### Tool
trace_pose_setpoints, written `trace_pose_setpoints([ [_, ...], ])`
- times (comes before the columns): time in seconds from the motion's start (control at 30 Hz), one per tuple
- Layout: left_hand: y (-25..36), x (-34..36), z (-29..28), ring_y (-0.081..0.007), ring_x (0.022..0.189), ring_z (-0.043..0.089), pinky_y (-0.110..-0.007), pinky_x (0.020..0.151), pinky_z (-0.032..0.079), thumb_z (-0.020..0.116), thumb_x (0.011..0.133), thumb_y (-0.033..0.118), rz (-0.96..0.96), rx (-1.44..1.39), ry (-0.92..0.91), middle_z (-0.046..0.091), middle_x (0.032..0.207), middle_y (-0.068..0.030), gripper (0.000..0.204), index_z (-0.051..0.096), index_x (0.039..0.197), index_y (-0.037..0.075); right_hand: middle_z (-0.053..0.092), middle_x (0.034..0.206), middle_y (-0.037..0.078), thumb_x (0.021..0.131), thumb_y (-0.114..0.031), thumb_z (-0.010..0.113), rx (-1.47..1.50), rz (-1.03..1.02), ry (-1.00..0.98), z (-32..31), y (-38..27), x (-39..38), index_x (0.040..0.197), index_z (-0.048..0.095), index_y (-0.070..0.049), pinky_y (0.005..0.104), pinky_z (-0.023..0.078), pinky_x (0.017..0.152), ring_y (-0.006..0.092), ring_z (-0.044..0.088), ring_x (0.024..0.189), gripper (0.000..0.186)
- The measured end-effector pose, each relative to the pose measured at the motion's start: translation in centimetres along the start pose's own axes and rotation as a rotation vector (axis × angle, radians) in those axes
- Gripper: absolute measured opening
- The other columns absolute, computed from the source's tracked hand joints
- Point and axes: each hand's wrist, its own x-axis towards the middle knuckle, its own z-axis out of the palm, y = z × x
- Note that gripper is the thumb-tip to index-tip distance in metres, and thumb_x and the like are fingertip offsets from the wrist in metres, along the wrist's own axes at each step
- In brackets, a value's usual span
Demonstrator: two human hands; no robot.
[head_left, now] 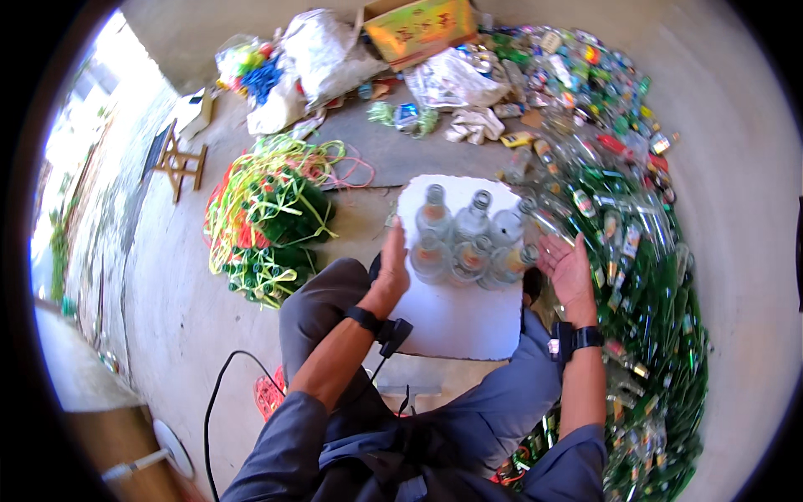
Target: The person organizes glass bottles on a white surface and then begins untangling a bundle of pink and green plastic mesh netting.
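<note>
Six clear glass bottles [470, 219] stand in two rows of three on a white board [452, 326] between my legs. My left hand [391, 263] is upright beside the left bottles, open with fingers stretched out, holding nothing. My right hand [566, 268] is open at the bottles' right side, palm showing and fingers slightly curved, near the front right bottle [508, 272]. Whether either hand touches glass I cannot tell. Both wrists wear black straps with small devices.
A large heap of bottles [644, 335] lies along my right. Green bottles tied with yellow and red strands [272, 209] stand at my left. Behind are white sacks [322, 54], an open cardboard box [418, 33] and a wooden folding stool [180, 163]. A black cable [219, 385] loops at the lower left.
</note>
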Motion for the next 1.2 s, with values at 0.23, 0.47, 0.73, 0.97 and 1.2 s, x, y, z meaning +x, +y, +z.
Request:
trace_pose_setpoints([
  [0.23, 10.2, -2.6, 2.2, -0.0234, 0.108, 0.060, -0.039, 0.092, 0.044, 0.061, 0.092, 0.046, -0.018, -0.013, 0.080, 0.064, 0.114, -0.0083, 0.047, 0.057, 0.120, 0.008, 0.065, 0.120, 0.015, 0.095, -0.047, 0.060, 0.072, -0.034, 0.316, -13.6, 1.3, -8.2, 0.123, 0.056, 0.003, 0.0352, 0.051, 0.090, 0.0238, 0.065, 0.106, 0.058],
  [0.47, 18.9, -8.0, 3.4, -0.0208, 0.095, 0.067, -0.032, 0.081, 0.053, 0.056, 0.099, 0.028, 0.067, 0.422, -0.117, 0.068, 0.110, -0.0119, 0.035, 0.057, 0.124, 0.004, 0.069, 0.086, 0.007, 0.089, -0.024, 0.065, 0.124, 0.140, 0.687, -25.1, 20.0, -16.0, 0.101, 0.064, -0.008, 0.0306, 0.054, 0.056, 0.0197, 0.070, 0.074, 0.020],
  [0.73, 19.0, -7.0, -3.4, -0.0197, 0.084, 0.070, -0.032, 0.068, 0.057, 0.064, 0.095, 0.025, -0.073, 0.502, 0.035, 0.072, 0.098, -0.0090, 0.022, 0.064, 0.108, 0.007, 0.065, 0.090, 0.006, 0.086, -0.023, 0.070, 0.142, 0.326, 0.923, -24.1, 28.9, -19.1, 0.099, 0.062, -0.006, 0.0276, 0.052, 0.057, 0.0178, 0.067, 0.074, 0.022],
  [0.97, 18.7, -6.4, -3.2, -0.0202, 0.081, 0.070, -0.031, 0.068, 0.056, 0.064, 0.095, 0.024, -0.131, 0.592, 0.075, 0.072, 0.094, -0.0084, 0.018, 0.064, 0.104, 0.008, 0.063, 0.088, 0.007, 0.087, -0.031, 0.072, 0.378, 0.126, 0.994, -24.3, 26.9, -13.8, 0.099, 0.059, -0.004, 0.0299, 0.053, 0.056, 0.0192, 0.065, 0.070, 0.032],
  [1.2, 18.7, -6.9, -1.1, -0.0192, 0.077, 0.069, -0.031, 0.066, 0.056, 0.063, 0.096, 0.024, -0.158, 0.605, 0.110, 0.071, 0.090, -0.0073, 0.017, 0.064, 0.104, 0.009, 0.040, 0.058, -0.003, 0.083, -0.040, 0.077, 0.320, 0.025, 1.149, -25.1, 24.9, -9.0, 0.066, 0.045, -0.016, 0.0297, 0.034, 0.044, 0.0126, 0.039, 0.047, 0.044],
])
